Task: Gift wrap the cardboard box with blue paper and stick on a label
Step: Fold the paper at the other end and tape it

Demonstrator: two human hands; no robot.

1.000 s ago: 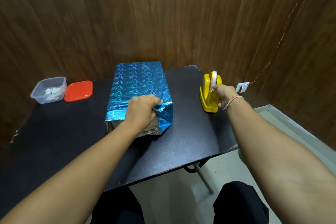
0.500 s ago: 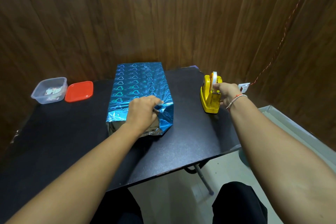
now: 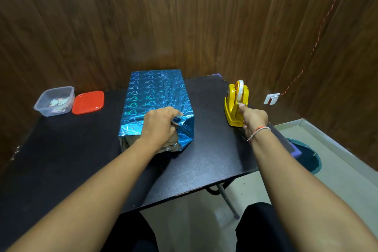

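Head view: the box in blue paper [image 3: 155, 96] lies at the centre of the black tabletop [image 3: 204, 159], long axis running away from me. My left hand [image 3: 160, 126] sits on its near end, grip curled onto the folded paper flap there. My right hand [image 3: 252, 119] is well to the right of the box, at the yellow tape dispenser [image 3: 235, 106], grip pinching the tape end at its cutter. A clear container [image 3: 54, 101] and red lid [image 3: 88, 102] sit far left.

Glossy foil blue paper [image 3: 155, 96], matt black table [image 3: 61, 159], wood-grain wall [image 3: 184, 16]
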